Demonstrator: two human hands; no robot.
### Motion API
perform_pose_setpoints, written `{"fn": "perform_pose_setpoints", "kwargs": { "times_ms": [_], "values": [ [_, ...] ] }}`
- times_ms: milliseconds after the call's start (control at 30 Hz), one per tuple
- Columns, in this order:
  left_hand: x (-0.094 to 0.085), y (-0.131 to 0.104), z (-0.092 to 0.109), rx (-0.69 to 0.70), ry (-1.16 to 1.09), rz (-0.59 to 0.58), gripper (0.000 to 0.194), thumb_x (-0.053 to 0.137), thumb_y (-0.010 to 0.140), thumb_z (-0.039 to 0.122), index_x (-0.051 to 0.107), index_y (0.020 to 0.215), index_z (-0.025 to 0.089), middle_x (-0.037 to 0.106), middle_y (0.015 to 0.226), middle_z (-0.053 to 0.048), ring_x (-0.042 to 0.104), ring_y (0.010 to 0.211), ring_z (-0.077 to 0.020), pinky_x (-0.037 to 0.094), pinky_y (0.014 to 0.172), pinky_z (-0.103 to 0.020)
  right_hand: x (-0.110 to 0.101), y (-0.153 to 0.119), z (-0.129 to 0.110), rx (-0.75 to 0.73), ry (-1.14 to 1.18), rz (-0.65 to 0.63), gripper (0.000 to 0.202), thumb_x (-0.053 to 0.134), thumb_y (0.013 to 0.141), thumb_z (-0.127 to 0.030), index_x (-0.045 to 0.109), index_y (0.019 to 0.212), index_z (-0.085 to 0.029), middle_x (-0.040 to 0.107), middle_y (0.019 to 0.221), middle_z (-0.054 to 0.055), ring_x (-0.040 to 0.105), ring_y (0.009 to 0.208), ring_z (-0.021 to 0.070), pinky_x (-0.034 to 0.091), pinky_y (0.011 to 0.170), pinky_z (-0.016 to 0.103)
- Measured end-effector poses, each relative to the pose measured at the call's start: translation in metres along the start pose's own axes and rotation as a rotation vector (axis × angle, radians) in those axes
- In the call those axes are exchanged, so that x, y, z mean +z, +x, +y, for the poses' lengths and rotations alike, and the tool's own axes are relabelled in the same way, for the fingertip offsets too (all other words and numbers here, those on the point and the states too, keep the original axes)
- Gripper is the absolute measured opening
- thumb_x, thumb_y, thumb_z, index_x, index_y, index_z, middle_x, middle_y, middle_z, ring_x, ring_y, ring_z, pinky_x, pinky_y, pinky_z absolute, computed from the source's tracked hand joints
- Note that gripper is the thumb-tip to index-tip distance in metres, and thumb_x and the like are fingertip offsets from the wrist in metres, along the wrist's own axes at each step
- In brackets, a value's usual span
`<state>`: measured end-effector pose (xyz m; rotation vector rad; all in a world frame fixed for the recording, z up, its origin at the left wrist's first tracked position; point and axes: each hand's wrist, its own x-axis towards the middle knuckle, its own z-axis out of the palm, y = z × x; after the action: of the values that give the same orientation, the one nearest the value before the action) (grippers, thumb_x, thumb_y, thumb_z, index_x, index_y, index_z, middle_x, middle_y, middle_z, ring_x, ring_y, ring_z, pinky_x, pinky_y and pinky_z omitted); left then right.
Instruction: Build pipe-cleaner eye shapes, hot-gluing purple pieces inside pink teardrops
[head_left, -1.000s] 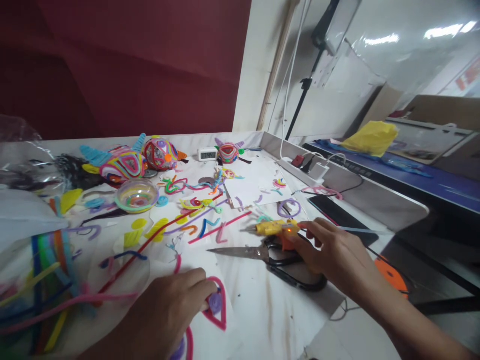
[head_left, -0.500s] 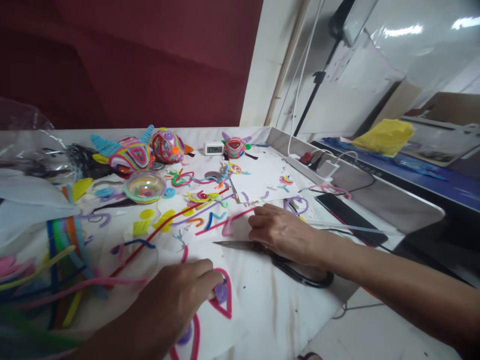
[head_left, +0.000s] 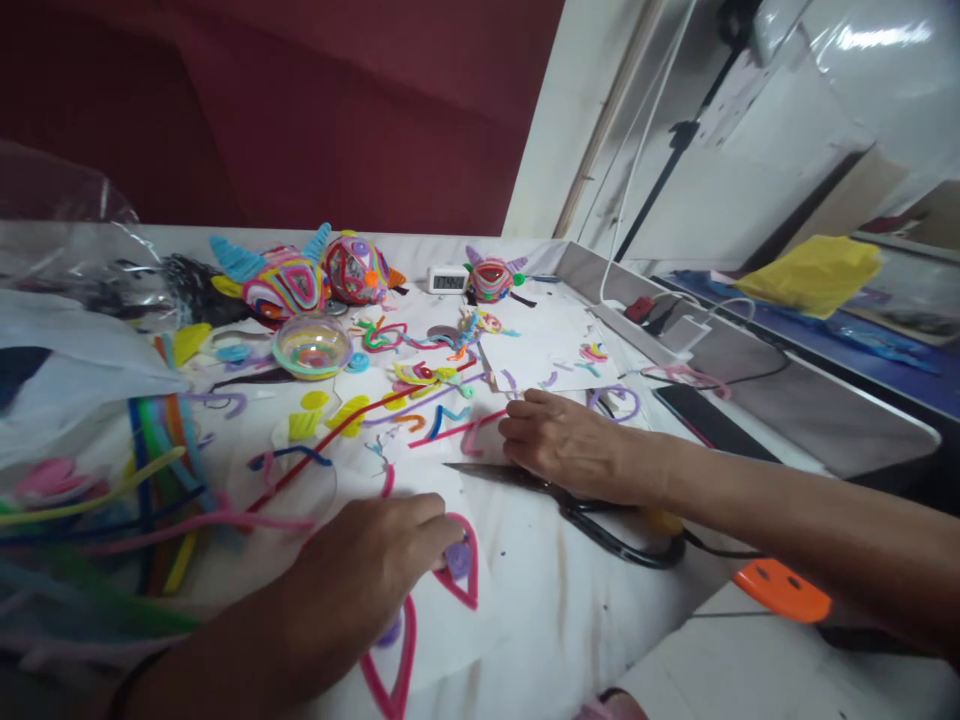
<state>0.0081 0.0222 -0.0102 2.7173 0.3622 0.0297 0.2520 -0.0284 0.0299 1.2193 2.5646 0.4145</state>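
My left hand (head_left: 382, 555) rests on a white sheet (head_left: 450, 640), its fingers curled over a pointed pink pipe-cleaner loop (head_left: 472, 575). Inside that loop sits a purple coil (head_left: 457, 560). A second pink loop (head_left: 409, 650) lies nearer me, partly covered by the hand. My right hand (head_left: 551, 440) is closed low over the table, its fingertips hidden. A straight pink pipe cleaner (head_left: 442, 433) runs up to its fingers; whether they grip it is unclear. Black-handled scissors (head_left: 622, 540) lie just below the right hand, blades pointing left.
Loose pipe cleaners (head_left: 161, 480) pile up at left. A clear bowl (head_left: 311, 350), a horned, coil-covered ball (head_left: 281, 280), another small ball (head_left: 491, 278) and a digital timer (head_left: 448, 280) stand behind. At right are a phone (head_left: 712, 425), a power strip (head_left: 645, 335) and an orange object (head_left: 784, 590).
The view has swung slightly, shifting the scene right and up. Both hands keep almost the same places on the table. The orange object at lower right now shows.
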Motion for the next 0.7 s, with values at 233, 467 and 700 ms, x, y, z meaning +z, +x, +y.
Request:
{"fn": "perform_pose_setpoints", "kwargs": {
  "times_ms": [233,467,700],
  "values": [
    [0.004,0.001,-0.003,0.031,0.039,-0.019,0.02,0.048,0.093,0.013,0.061,0.105,0.024,0.061,0.092,0.0,0.06,0.083,-0.0157,0.044,0.069,-0.024,0.01,0.005,0.004,-0.075,-0.064,-0.014,0.014,0.056,0.088,-0.011,0.065,0.081,-0.018,0.066,0.081,0.006,0.052,0.077,0.0213,0.033,0.071,0.036],
    [-0.002,0.0,0.002,0.043,0.054,-0.017,0.02,0.047,0.094,0.011,0.061,0.103,0.022,0.062,0.091,0.0,0.06,0.081,-0.0168,0.043,0.066,-0.026,-0.014,-0.003,-0.005,-0.031,-0.075,0.089,0.027,0.041,0.095,-0.015,0.063,0.078,-0.019,0.062,0.076,0.008,0.051,0.074,0.0222,0.034,0.069,0.038],
    [0.003,-0.001,0.002,0.119,0.066,0.117,0.018,0.048,0.091,0.006,0.06,0.089,0.02,0.06,0.082,0.0,0.056,0.068,-0.015,0.036,0.055,-0.027,-0.031,-0.016,-0.072,0.125,0.452,0.293,0.021,0.043,0.096,-0.022,0.062,0.09,-0.018,0.061,0.083,0.007,0.053,0.079,0.0216,0.041,0.076,0.039]
  ]
}}
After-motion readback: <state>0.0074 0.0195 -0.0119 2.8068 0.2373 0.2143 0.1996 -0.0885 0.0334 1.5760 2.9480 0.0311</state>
